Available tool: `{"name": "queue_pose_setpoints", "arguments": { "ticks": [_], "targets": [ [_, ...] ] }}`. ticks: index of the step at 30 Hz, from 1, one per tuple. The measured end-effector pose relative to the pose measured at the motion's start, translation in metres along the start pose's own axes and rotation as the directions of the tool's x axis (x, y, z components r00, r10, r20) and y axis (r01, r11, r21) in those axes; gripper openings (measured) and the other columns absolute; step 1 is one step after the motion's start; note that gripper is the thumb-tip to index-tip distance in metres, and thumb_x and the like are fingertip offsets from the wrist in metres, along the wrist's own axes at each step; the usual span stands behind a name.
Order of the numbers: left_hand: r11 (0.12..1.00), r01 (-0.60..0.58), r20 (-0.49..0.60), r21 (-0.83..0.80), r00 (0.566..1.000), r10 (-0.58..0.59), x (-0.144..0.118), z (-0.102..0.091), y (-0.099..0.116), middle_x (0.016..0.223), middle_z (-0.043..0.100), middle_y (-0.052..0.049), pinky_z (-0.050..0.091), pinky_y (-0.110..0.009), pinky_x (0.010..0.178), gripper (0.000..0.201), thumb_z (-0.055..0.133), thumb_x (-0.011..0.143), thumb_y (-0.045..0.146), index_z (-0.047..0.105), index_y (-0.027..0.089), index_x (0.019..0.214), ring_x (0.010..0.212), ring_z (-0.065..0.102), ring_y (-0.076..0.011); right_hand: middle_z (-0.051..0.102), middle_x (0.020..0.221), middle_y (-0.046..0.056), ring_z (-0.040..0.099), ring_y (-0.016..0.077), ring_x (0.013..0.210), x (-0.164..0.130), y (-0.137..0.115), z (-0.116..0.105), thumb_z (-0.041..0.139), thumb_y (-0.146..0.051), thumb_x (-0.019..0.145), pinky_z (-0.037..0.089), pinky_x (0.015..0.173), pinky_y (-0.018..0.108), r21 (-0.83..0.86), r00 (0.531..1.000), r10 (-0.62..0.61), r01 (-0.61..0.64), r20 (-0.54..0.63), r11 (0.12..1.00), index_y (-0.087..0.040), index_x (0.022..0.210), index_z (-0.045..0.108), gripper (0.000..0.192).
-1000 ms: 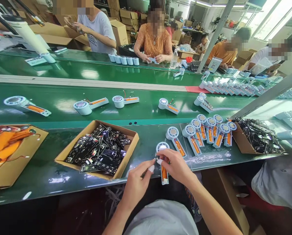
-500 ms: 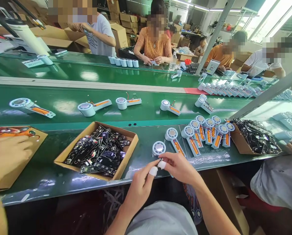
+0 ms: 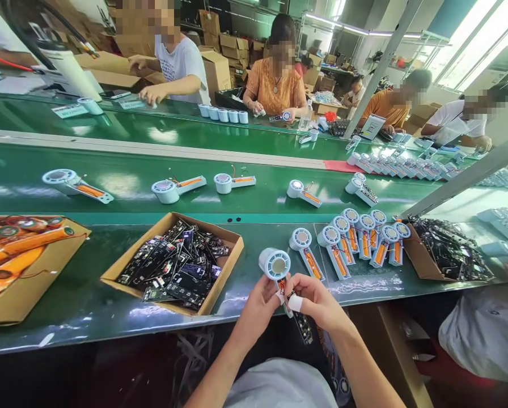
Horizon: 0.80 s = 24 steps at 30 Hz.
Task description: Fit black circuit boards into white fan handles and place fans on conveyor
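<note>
Pale-blue handheld fan [image 3: 276, 266], round head up, handle gripped by both hands.

Box of circuit boards [image 3: 175, 266] on bench [image 3: 84, 306], fan units [image 3: 356, 235] to its right; conveyor [image 3: 122, 187] behind

We cannot see the fan unit's [image 3: 279, 272] handle where our left hand [image 3: 260, 306] and right hand [image 3: 317, 303] cover it. Left of the circuit-board box [image 3: 173, 263], the battery carton [image 3: 24, 272] runs off frame.
</note>
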State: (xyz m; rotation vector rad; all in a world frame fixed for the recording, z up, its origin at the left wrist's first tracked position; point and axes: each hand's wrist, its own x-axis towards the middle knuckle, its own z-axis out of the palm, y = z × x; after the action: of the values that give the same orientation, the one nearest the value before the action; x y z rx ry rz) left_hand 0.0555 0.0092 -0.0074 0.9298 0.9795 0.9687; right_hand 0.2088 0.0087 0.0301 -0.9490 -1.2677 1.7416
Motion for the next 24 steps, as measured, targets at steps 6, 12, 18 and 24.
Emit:
{"name": "queue_pose_setpoints", "arguments": {
  "ticks": [6, 12, 18, 24],
  "targets": [
    [0.989, 0.020, -0.178, 0.147, 0.984, 0.006, -0.006, 0.007, -0.003, 0.110, 0.070, -0.007, 0.050, -0.036, 0.095, 0.029, 0.051, 0.083, 0.032, 0.061, 0.020, 0.107, 0.107, 0.064, -0.0241, 0.060, 0.084, 0.001, 0.055, 0.0141, 0.075, -0.002, 0.000, -0.003, 0.077, -0.035, 0.076, 0.046, 0.068, 0.026, -0.021, 0.990, -0.037, 0.035, -0.138, 0.999, -0.021, 0.091, 0.059, 0.027],
    [0.958, -0.020, -0.165, 0.288, 0.984, 0.070, -0.006, -0.002, -0.009, 0.104, 0.068, -0.006, 0.050, -0.034, 0.091, 0.032, 0.047, 0.093, 0.044, 0.057, 0.021, 0.111, 0.100, 0.064, -0.0217, 0.062, 0.087, 0.002, 0.058, 0.0145, 0.071, -0.002, 0.000, -0.008, 0.062, -0.030, 0.084, 0.046, 0.062, 0.025, -0.375, 0.942, -0.134, 0.010, -0.306, 0.927, -0.022, 0.107, 0.054, 0.026],
    [0.922, -0.054, -0.223, 0.384, 0.963, 0.149, -0.005, -0.006, 0.002, 0.088, 0.067, -0.003, 0.050, -0.030, 0.082, 0.022, 0.046, 0.092, 0.040, 0.060, 0.022, 0.094, 0.086, 0.062, -0.0199, 0.067, 0.075, 0.004, 0.058, 0.0168, 0.063, -0.009, -0.021, -0.003, 0.044, -0.016, 0.095, 0.034, 0.058, 0.026, -0.965, 0.988, -0.132, -0.037, -0.074, 0.259, -0.021, 0.089, 0.061, 0.019],
    [0.957, -0.013, -0.097, 0.289, 0.994, 0.043, -0.006, -0.003, 0.021, 0.076, 0.060, 0.001, 0.047, -0.027, 0.068, 0.017, 0.049, 0.085, 0.035, 0.058, 0.021, 0.082, 0.072, 0.056, -0.0168, 0.059, 0.063, -0.002, 0.050, 0.0128, 0.055, -0.015, -0.026, 0.010, 0.059, -0.028, 0.091, 0.028, 0.054, 0.024, -0.876, 0.977, -0.005, 0.193, 0.213, 0.442, -0.021, 0.074, 0.055, 0.019]
  ]
}}
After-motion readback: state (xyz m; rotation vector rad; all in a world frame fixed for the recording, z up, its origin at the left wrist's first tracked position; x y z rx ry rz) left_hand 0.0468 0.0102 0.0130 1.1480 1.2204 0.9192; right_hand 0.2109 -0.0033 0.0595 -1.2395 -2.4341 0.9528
